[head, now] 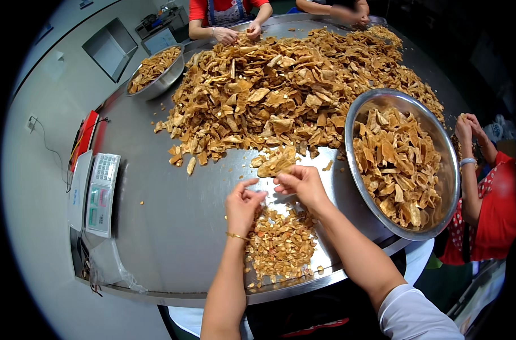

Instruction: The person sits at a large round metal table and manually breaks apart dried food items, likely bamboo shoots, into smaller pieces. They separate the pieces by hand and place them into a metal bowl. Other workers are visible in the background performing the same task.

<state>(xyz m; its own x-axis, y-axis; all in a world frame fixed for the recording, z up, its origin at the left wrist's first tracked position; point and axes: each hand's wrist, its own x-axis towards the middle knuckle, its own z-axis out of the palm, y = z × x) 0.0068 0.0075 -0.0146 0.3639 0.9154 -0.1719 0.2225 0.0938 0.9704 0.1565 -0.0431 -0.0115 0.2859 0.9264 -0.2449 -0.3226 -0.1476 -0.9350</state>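
My right hand [304, 187] pinches a flat, brownish dried slice [273, 168] between thumb and fingers, just off the near edge of a large heap of dried slices [258, 97]. Facing it, my left hand [243, 204] is held with thumb and forefinger apart, and nothing shows between them. Below both hands, close to the table's front edge, lies a loose spread of small broken pieces [281, 246], some of them reddish. To the right of my right hand stands a wide steel bowl [350, 140] full of larger dried slices [396, 161].
The steel table [169, 238] has a raised rim. A digital scale [101, 195] sits at its left edge, near a clear plastic bag [109, 261]. Another filled steel bowl [173, 70] is far left. Co-workers' hands [236, 35] are at the far side and on the right [468, 127].
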